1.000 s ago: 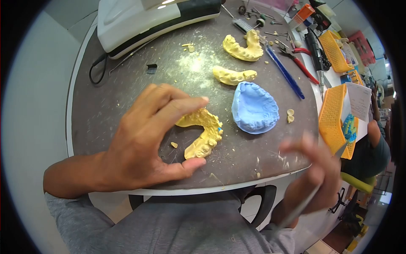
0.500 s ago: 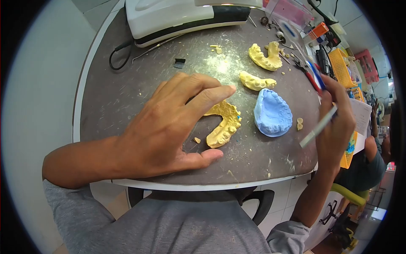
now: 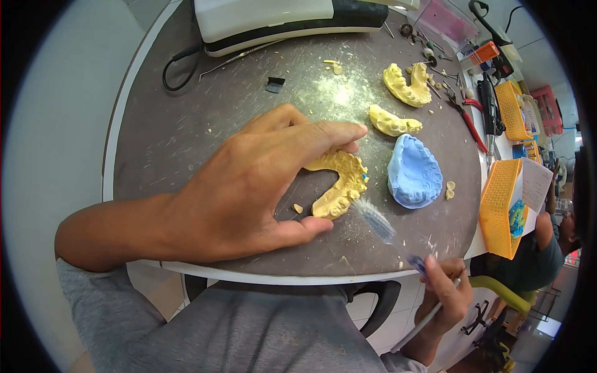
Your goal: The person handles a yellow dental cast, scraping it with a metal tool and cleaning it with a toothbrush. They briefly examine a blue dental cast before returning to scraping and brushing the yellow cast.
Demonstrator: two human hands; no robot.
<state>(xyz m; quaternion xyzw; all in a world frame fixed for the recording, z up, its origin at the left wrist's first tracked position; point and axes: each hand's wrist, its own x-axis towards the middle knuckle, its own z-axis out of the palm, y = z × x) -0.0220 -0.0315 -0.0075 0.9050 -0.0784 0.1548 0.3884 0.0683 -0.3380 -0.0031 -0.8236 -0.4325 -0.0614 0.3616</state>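
Note:
A yellow horseshoe-shaped dental cast [image 3: 341, 186] with teeth lies on the dark tabletop. My left hand [image 3: 249, 180] spans it, thumb at its near end and fingers over its far side, which they partly hide. In my right hand [image 3: 444, 298] is a toothbrush [image 3: 375, 222] with pale bristles and a clear, bluish handle. Its bristles are right beside the cast's near outer edge. A thin pale rod [image 3: 420, 326] also sticks out of that hand, toward my body. Right of the cast sits a blue dental mould [image 3: 415, 174]. A small tan chip [image 3: 297, 208] lies inside the arch.
Beyond the mould are a curved yellow cast piece [image 3: 395, 122] and another yellow arch cast [image 3: 407, 87]. Pale powder [image 3: 339, 93] covers the table's middle. Red-handled pliers [image 3: 469, 124] and a yellow basket [image 3: 497, 205] line the right edge. A white-and-black machine [image 3: 280, 28] stands behind. Another person [image 3: 522, 261] is at far right.
My right hand has swung down and toward me, bringing the toothbrush from the upper right to beside the yellow cast. My left hand stays around the cast. The view has shifted slightly.

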